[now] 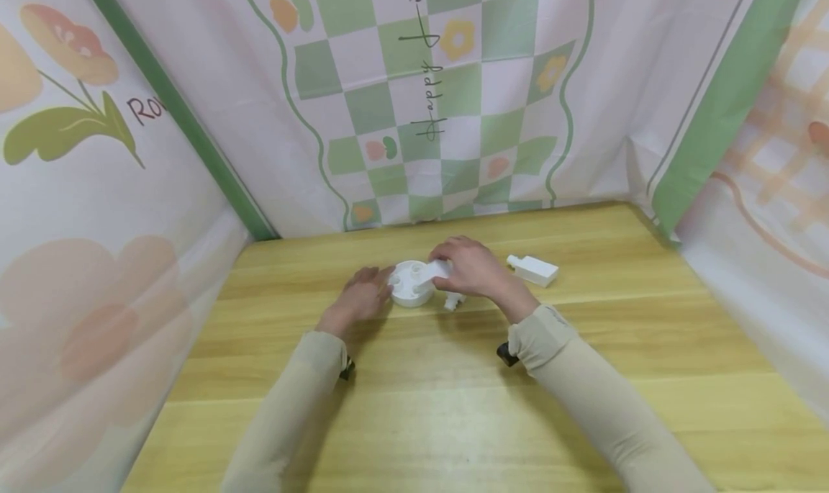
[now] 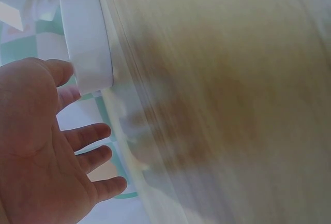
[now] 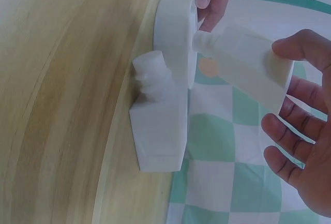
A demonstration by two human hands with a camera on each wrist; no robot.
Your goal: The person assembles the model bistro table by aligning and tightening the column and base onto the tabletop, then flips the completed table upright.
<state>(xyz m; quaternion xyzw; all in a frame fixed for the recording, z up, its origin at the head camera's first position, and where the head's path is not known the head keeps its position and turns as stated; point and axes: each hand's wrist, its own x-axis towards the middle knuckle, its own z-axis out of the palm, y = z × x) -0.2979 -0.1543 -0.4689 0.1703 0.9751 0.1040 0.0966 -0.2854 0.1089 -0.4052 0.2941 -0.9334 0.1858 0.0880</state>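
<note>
Wht. bottle (image 1: 434, 273) is being held tilted, neck down, over rd. wht. dish (image 1: 411, 302); R hand (image 1: 473, 266) is pinching its base end. L hand (image 1: 363, 294) is touching dish, fingers spread. 2nd bottle (image 3: 159, 136) is lying beside dish, 3rd bottle (image 1: 535, 270) farther R, on wood table (image 1: 427, 406).

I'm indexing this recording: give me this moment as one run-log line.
left hand: at edge of white disc | right hand: holds white necked block, neck toward disc | on table: two similar blocks

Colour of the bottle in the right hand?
White; the bottle shows best in the right wrist view.
</note>
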